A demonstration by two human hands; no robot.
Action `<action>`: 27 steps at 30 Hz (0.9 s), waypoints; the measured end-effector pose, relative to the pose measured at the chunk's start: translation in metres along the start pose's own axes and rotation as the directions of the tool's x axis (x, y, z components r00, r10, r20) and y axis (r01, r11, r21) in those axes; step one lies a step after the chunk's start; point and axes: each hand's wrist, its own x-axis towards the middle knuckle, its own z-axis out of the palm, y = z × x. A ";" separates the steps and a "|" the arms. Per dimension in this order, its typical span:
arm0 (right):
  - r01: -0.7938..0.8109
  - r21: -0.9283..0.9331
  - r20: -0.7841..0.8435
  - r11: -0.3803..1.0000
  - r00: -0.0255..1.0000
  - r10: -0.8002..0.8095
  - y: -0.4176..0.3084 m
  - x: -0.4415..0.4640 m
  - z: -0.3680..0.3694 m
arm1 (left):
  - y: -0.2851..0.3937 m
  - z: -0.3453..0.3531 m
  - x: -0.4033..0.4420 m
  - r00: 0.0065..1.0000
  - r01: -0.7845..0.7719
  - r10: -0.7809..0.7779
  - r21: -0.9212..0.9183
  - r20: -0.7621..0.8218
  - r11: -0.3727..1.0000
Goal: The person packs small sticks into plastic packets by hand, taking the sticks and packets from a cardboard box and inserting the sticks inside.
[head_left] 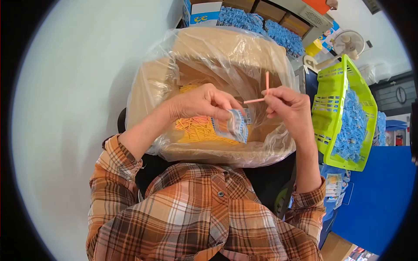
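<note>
Over a cardboard box [204, 41] lined with clear plastic, my left hand [204, 102] pinches a small blue-and-clear printed packet [235, 126]. My right hand [289, 104], to the right, holds pink sticks [267, 80] between thumb and fingers; one points up and one points left toward my left hand. Many yellow sticks [196, 135], with some pink ones among them, lie in the box below my hands. The packet hides part of them.
A green basket [328, 104] full of blue packets [350, 130] stands tilted at the right. More blue packets [241, 19] are heaped behind the box. A fan [348, 42] is at the back right, a blue panel [379, 191] at the lower right, a pale wall [74, 108] at the left.
</note>
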 end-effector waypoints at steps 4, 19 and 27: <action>0.334 -0.615 0.175 0.714 0.941 -0.290 0.002 -0.015 -0.002 | 0.012 0.012 0.000 0.995 -0.055 0.052 -0.027 -0.080 0.998; -0.008 0.007 0.062 1.000 0.998 0.008 0.005 -0.038 -0.004 | -0.021 0.043 0.026 0.997 -0.077 0.079 0.113 -0.016 0.991; 0.095 0.153 -0.272 0.984 0.961 -0.050 0.000 -0.044 -0.028 | -0.027 0.045 0.026 0.989 0.003 -0.032 -0.195 -0.147 0.981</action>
